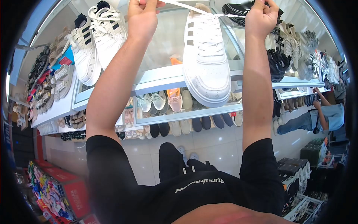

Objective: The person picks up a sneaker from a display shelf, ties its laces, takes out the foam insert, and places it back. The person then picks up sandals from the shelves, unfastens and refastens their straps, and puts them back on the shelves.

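Note:
A white sneaker (207, 63) with grey stripes on its side rests on the glass-topped counter, its toe pointing toward me and slightly over the front edge. Its white shoelace (186, 6) stretches to both sides from the top of the tongue, where the two ends meet. My left hand (143, 18), up at the top edge of the view, is closed on one lace end. On the other side my right hand (262, 18) pinches the other end, with the fingers bent. Both laces look taut. The fingertips of both hands are partly cut off by the frame.
A pair of white sneakers with black stripes (84, 50) stands left of my left arm. Black shoes (235, 14) lie by my right hand. Sandals (61, 80) and more shoes fill the shelves. Another person (317, 115) stands at the right. Red boxes (74, 194) sit lower left.

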Demonstrator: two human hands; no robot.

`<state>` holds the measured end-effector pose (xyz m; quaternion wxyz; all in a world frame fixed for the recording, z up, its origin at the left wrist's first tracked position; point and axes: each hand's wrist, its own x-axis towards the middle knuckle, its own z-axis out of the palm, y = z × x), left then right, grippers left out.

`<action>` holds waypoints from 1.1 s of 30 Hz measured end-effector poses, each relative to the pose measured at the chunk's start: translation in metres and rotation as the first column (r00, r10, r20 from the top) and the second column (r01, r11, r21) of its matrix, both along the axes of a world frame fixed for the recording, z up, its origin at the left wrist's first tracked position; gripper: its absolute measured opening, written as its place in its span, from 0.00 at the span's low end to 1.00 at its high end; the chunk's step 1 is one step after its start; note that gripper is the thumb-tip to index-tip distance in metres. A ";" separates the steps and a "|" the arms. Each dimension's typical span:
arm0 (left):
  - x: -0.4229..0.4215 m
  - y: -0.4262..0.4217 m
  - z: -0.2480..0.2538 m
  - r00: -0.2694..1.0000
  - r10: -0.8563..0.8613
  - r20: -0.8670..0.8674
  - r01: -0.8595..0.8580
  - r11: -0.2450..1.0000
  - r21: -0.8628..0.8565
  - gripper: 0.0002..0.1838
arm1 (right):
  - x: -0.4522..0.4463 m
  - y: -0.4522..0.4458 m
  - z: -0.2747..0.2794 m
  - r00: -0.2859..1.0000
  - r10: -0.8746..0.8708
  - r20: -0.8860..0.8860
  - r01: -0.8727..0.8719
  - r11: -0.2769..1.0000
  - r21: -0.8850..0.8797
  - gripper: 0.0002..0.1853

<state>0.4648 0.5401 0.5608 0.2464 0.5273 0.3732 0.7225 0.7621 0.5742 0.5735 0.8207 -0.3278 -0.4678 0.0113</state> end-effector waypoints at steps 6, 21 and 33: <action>0.020 -0.035 0.003 0.912 -0.185 -0.366 0.204 0.979 0.014 0.28 | -0.033 -0.028 0.008 0.915 0.404 0.015 -0.403 0.914 -0.034 0.11; 0.022 -0.044 0.004 0.591 0.123 -0.798 0.210 0.931 0.299 0.15 | -0.032 -0.038 0.006 0.443 0.779 0.443 -0.724 0.603 -0.337 0.07; 0.031 -0.056 0.009 0.580 0.071 -0.812 0.347 0.880 0.324 0.16 | -0.034 -0.036 0.004 0.498 0.682 0.535 -0.656 0.701 -0.282 0.04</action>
